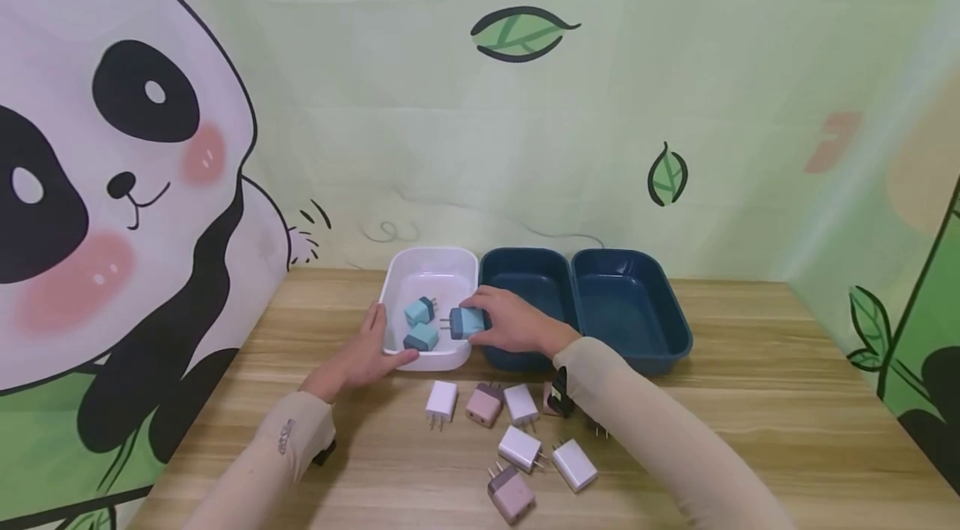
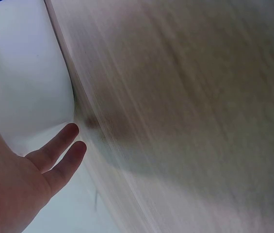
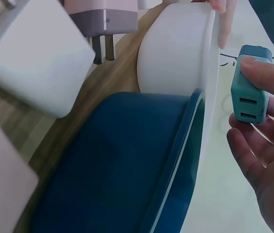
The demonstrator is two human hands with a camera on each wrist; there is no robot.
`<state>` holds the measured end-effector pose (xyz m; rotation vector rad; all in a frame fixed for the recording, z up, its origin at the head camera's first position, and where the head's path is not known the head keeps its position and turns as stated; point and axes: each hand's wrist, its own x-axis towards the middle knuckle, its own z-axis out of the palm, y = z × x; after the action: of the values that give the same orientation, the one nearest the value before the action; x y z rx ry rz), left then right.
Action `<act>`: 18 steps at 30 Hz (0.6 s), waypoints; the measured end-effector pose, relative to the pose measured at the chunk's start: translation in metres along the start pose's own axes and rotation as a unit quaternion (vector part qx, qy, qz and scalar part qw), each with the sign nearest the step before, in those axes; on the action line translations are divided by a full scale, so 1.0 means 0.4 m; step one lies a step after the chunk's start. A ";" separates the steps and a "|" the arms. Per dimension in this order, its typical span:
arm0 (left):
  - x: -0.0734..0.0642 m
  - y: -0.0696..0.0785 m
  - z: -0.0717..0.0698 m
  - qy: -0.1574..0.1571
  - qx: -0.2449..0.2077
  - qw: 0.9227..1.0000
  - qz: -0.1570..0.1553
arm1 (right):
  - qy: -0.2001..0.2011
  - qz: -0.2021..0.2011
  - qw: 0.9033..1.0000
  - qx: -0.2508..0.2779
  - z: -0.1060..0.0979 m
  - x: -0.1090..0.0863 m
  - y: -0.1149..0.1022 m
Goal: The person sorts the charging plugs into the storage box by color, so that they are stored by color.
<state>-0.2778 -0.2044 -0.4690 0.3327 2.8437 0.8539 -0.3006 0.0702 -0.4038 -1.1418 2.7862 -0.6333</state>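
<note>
watching my feed, right hand (image 1: 517, 323) pinching a blue charger (image 1: 468, 322) over the white tray (image 1: 442, 361), two more blue ones (image 1: 421, 337) lying inside, left hand (image 1: 363, 357) loose with fingers straight against the tray's side, pink chargers (image 1: 512, 495) and white chargers (image 1: 574, 465) scattered on the bench (image 1: 750, 413)

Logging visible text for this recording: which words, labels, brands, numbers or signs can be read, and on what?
None can be read.
Left sleeve: small dark lettering, too blurred to read.
Blue charger in right hand: no lettering visible.
Backdrop: reddish mark, too faint to tell.
</note>
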 end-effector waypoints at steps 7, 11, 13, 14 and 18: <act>-0.002 0.004 -0.004 -0.002 -0.006 1.000 -0.002 | -0.006 0.008 1.000 -0.016 0.004 0.026 -0.014; -0.003 0.005 -0.005 -0.002 -0.004 1.000 -0.001 | -0.014 0.018 1.000 -0.015 0.006 0.037 -0.017; -0.003 0.006 -0.005 -0.003 -0.004 1.000 -0.002 | -0.016 0.021 1.000 -0.009 0.008 0.043 -0.015; -0.004 0.007 -0.005 -0.003 -0.006 1.000 -0.005 | -0.016 0.023 1.000 -0.006 0.010 0.047 -0.014; -0.005 0.010 -0.004 -0.006 -0.012 1.000 -0.008 | -0.020 0.030 0.999 0.003 0.020 0.060 -0.007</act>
<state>-0.2756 -0.2025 -0.4653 0.3103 2.8178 0.8803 -0.3145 0.0492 -0.4077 -1.0522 2.7722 -0.6061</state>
